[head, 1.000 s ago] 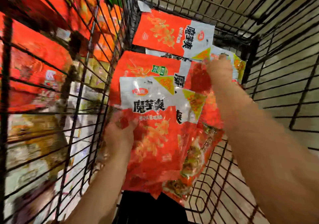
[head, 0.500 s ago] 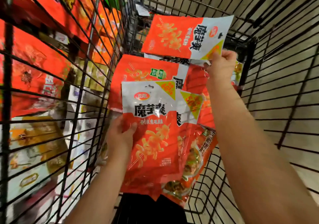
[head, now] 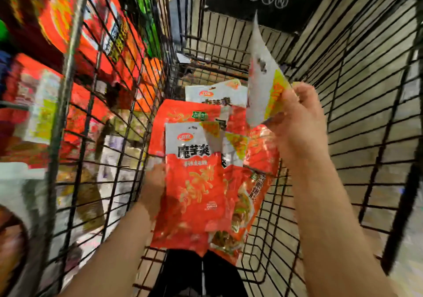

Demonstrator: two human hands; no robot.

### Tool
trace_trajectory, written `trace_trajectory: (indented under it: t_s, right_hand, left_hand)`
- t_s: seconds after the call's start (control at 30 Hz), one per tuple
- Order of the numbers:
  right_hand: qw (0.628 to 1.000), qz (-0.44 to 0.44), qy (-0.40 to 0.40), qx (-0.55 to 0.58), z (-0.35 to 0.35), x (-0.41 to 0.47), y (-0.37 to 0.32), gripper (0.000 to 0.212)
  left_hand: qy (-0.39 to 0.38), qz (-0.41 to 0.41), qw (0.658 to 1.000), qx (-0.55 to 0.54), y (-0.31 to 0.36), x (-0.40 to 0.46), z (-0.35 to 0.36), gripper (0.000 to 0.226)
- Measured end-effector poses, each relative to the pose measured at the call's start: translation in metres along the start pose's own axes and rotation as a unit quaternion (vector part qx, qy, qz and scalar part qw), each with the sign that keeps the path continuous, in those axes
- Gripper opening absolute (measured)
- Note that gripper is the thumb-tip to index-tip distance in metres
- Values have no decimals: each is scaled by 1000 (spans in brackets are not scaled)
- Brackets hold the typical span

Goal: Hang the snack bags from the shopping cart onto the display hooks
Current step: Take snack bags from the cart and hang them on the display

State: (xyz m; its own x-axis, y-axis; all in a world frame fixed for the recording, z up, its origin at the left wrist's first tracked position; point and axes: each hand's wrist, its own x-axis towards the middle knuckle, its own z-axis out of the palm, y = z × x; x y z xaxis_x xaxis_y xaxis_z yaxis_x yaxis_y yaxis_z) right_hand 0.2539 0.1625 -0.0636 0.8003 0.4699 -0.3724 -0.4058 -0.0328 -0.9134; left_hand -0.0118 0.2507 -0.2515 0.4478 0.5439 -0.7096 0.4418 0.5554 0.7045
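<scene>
Hands are working inside the cart [head: 343,90]: the right hand [head: 299,115] is pinching one bag [head: 263,83] upright above the cart's pile, while the left hand [head: 155,189] is gripping a fanned stack [head: 194,182], long axes pointing away.

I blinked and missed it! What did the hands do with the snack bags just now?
The right hand lifted one snack bag up off the pile in the shopping cart and turned it, so it now stands edge-on and no longer lies flat. The left hand kept its grip on the bunch of bags, and the other bags stayed in the cart.
</scene>
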Motion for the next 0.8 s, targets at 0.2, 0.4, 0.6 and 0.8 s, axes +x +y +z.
trace_trajectory:
  t_s: [0.2,0.4,0.6,0.8]
  right_hand:
    - [999,36,-9,-25,-14,-37,-9,23]
    - [978,58,15,-200,-6,6,81,12]
    - [933,149,26,-327,-38,-10,170,96]
    - [907,203,82,-361,-38,-40,185,87]
  left_hand:
    - [36,-89,981,-168,15,-5,13,59]
    - [101,-155,980,-77,13,3,15,59]
    - [165,-53,979,107,5,-2,37,71]
    - [95,-14,982,165,1,-5,37,60]
